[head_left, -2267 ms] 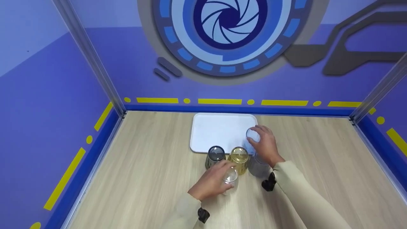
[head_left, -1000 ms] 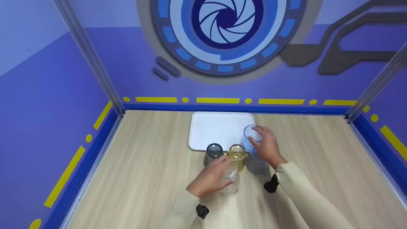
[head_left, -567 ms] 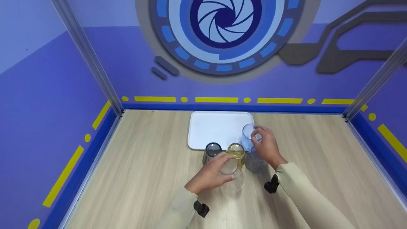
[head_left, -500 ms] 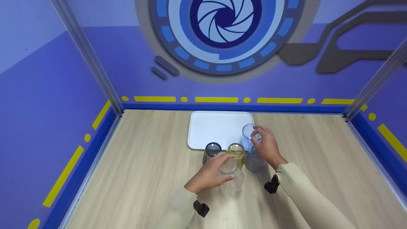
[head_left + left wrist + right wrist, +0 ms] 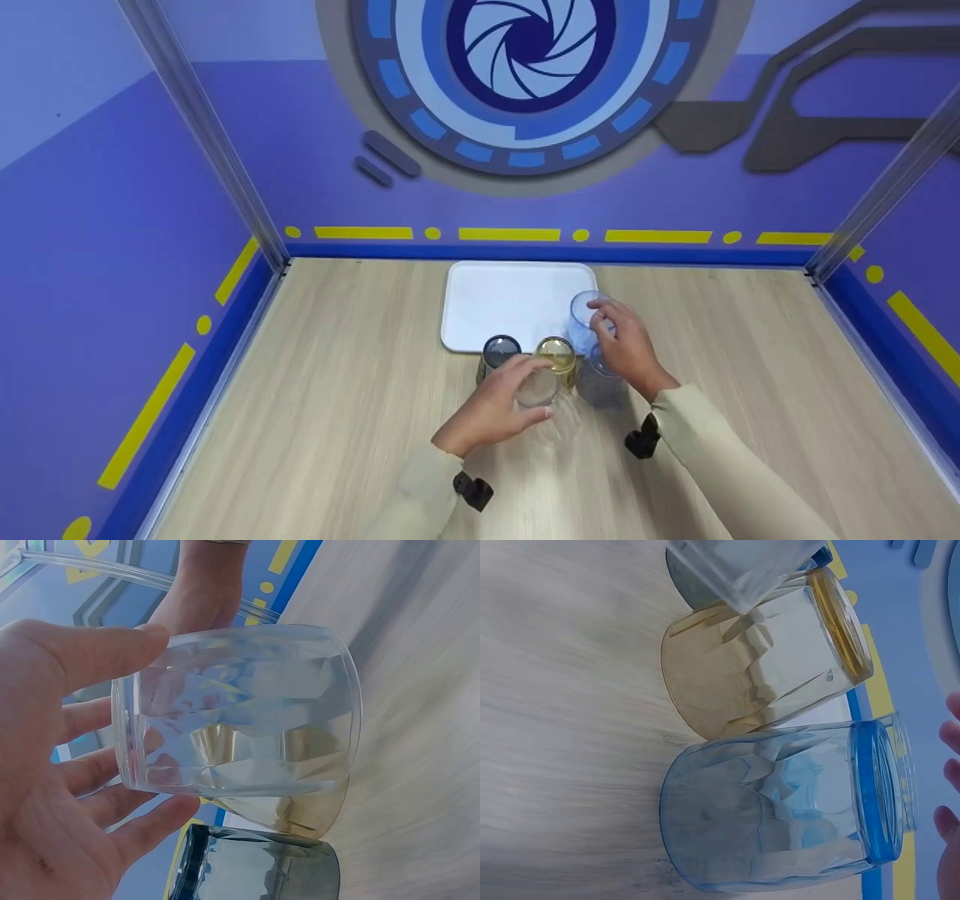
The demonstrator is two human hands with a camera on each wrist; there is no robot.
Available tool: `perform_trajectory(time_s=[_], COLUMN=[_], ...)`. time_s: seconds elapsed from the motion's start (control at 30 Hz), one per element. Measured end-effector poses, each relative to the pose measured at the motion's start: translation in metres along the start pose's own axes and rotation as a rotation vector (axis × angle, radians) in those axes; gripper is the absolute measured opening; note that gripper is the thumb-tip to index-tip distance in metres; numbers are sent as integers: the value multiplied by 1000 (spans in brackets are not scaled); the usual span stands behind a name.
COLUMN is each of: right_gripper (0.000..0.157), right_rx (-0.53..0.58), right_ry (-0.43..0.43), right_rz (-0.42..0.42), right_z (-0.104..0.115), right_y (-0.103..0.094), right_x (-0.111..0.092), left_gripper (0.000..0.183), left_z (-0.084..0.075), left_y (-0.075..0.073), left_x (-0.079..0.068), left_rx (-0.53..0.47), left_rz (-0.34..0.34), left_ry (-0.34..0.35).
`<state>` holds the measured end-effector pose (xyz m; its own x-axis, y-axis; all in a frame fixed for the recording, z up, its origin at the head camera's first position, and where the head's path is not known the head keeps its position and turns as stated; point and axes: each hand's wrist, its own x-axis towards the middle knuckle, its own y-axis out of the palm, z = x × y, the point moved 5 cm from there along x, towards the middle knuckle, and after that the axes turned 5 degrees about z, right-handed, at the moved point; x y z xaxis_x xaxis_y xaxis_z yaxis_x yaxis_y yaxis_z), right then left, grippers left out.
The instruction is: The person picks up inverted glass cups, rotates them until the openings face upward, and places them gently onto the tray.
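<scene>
Back wall [image 5: 277, 127], blue-violet, with printed iris emblem [image 5: 530, 41] and yellow dashes [image 5: 508, 235]; metal corner posts [image 5: 208, 127], left and right; pale wood-grain tabletop [image 5: 337, 360].

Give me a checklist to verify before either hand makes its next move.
1. Clear cup gripped by the left hand: ok, thumb and fingers hold it near its base.
2. Clear cup level: not ok, it is tilted.
3. Amber cup mouth down: ok.
4. Dark cup mouth down: ok.
5. Right hand off the light blue cup: cannot tell.
</scene>
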<state>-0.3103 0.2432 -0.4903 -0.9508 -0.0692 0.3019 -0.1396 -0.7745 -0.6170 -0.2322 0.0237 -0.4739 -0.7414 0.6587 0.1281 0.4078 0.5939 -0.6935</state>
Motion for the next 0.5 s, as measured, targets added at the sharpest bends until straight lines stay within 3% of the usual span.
perform_trajectory(time_s=[0.5], right_gripper=[20], right_rx=[13], right_ry=[-16], right_rz=[2], right_z=[8], right_y=[-3], right_x=[-7], left_gripper=[54], left_z=[3], left_y=[-10], left_x=[0], left_rx=[-91], left_rz=[-35], left_ry=[-11])
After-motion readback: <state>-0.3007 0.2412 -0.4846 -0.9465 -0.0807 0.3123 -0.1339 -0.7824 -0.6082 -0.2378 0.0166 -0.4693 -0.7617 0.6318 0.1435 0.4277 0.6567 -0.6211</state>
